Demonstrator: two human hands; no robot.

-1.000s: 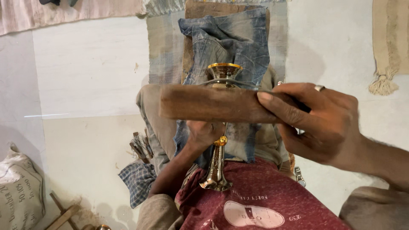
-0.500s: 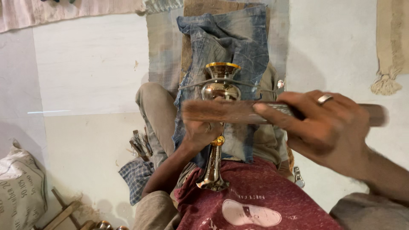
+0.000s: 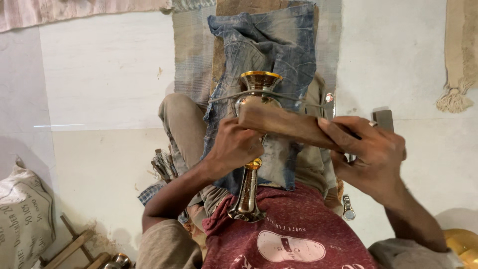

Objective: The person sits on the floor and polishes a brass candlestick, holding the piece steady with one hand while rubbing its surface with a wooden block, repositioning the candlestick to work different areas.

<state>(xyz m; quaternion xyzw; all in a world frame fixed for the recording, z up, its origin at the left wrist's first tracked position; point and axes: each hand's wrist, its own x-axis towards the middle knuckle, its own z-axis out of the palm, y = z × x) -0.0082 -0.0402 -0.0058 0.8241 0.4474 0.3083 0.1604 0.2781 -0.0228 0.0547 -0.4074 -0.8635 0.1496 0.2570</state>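
The brass stand (image 3: 250, 164) lies along the lap, its long axis near to far: foot near on the red shirt (image 3: 294, 234), cup far over the blue denim cloth (image 3: 271, 55). The left hand (image 3: 233, 147) is closed around its stem. The right hand (image 3: 371, 154), fingers wrapped tight, holds a wooden block (image 3: 284, 124) laid crosswise on the bulb, reaching in from the right.
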